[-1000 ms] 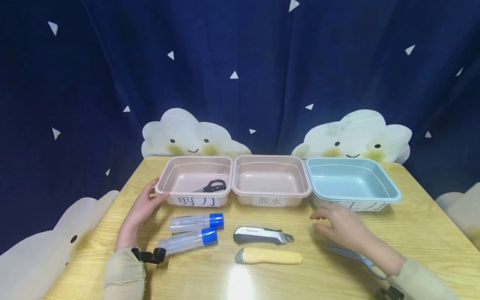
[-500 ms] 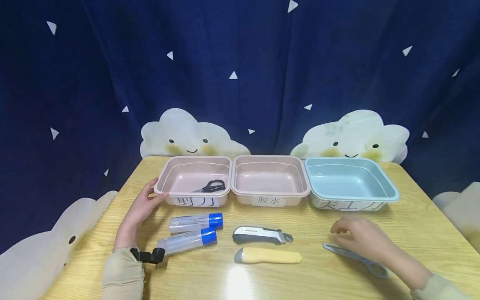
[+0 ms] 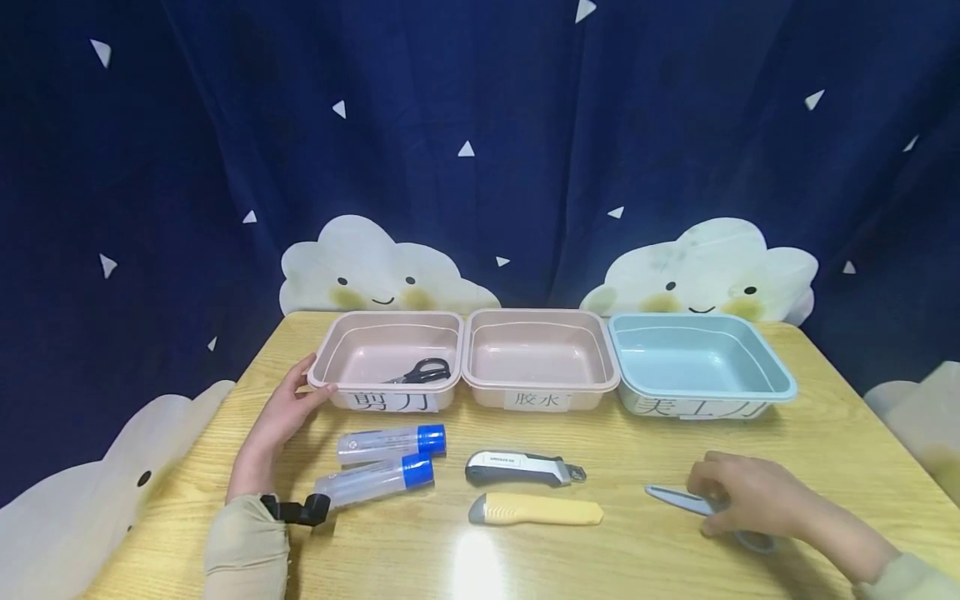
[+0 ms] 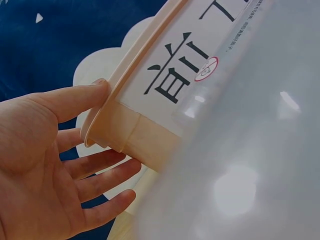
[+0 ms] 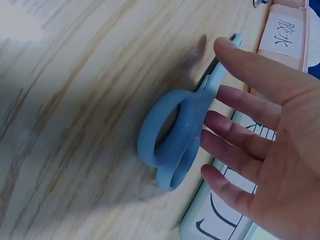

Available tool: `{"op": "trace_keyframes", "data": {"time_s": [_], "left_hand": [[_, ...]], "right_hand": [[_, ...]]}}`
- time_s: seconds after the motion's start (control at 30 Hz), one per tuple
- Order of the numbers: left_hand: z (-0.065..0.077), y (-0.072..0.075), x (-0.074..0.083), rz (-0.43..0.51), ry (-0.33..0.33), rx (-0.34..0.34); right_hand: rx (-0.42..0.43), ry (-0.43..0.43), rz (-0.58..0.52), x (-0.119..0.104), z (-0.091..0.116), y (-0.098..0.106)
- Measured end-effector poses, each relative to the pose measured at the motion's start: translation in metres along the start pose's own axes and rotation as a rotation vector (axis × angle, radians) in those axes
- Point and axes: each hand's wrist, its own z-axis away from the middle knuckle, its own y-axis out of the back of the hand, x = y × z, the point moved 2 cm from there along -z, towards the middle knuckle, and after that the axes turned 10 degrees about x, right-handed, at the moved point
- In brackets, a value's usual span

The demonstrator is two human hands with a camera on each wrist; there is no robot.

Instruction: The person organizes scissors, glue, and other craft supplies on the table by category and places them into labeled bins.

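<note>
My right hand (image 3: 753, 496) is over the light blue scissors (image 3: 678, 498), which lie on the table at the right. In the right wrist view its thumb reaches over the blue scissors (image 5: 187, 115) near the blades, with its loosely bent fingers along their other side; whether they touch is hard to tell. My left hand (image 3: 288, 408) rests on the near left corner of the left pink bin (image 3: 390, 389), thumb on the rim (image 4: 102, 100) and fingers spread beside the wall. Black-handled scissors (image 3: 427, 372) lie in that bin.
A second pink bin (image 3: 542, 387) and a light blue bin (image 3: 705, 393) stand alongside, each labelled. Two blue-capped glue bottles (image 3: 382, 479), a grey-white utility knife (image 3: 521, 468) and a yellow utility knife (image 3: 536, 509) lie in front. A dark blue curtain (image 3: 525, 150) hangs behind.
My right hand has moved right and toward me, away from the front of the blue bin, and down over the blue scissors. My left hand has stayed on the pink bin.
</note>
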Motion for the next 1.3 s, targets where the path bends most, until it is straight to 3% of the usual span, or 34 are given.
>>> {"op": "trace_keyframes", "data": {"time_s": [0.2,0.6,0.93,1.3], "left_hand": [[0.001,-0.001,-0.001,-0.007,0.017,-0.006],[0.002,-0.002,-0.003,-0.001,0.019,-0.006],[0.003,-0.001,0.001,-0.008,0.006,-0.005],[0.002,0.0,0.003,0.006,0.011,0.0]], "right_hand": [[-0.046,-0.031,-0.001,0.006,0.004,-0.003],[-0.06,-0.045,0.004,0.013,0.006,-0.003],[0.063,0.045,-0.057,0.01,-0.003,0.002],[0.119,0.031,-0.004,-0.003,-0.017,0.012]]}}
